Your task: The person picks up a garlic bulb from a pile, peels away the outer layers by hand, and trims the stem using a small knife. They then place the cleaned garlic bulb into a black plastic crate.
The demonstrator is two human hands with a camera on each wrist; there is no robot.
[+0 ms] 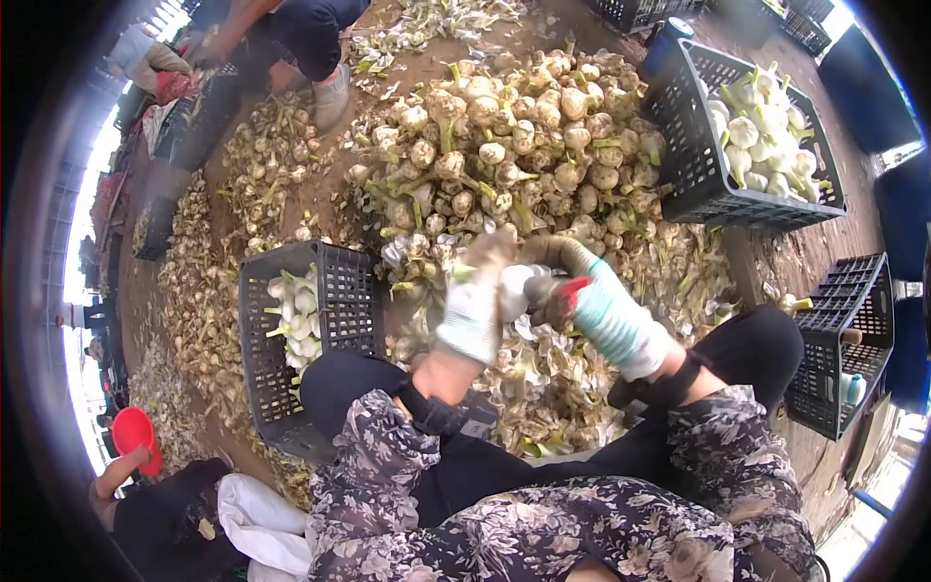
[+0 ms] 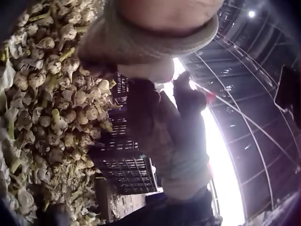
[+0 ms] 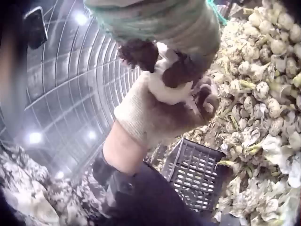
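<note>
A pale garlic bulb (image 1: 514, 289) is between my two gloved hands, over the heap. My left hand (image 1: 472, 306), in a white knit glove, holds it from the left; in the right wrist view the left hand (image 3: 164, 113) cups the white bulb (image 3: 167, 92) from below. My right hand (image 1: 606, 301), in a white and pale green glove with dark fingers, pinches the bulb's other side. Something small and red (image 1: 572, 288) sticks out at the right hand; its kind cannot be told. Part of the bulb is hidden by the fingers.
Before me lies a big heap of unpeeled garlic (image 1: 543, 126), with loose skins (image 1: 553, 388) between my knees. Black crates with whiter bulbs stand left (image 1: 335, 301) and back right (image 1: 679, 145); another crate (image 1: 839, 339) is at right. Other people work nearby, one with a red bowl (image 1: 134, 436).
</note>
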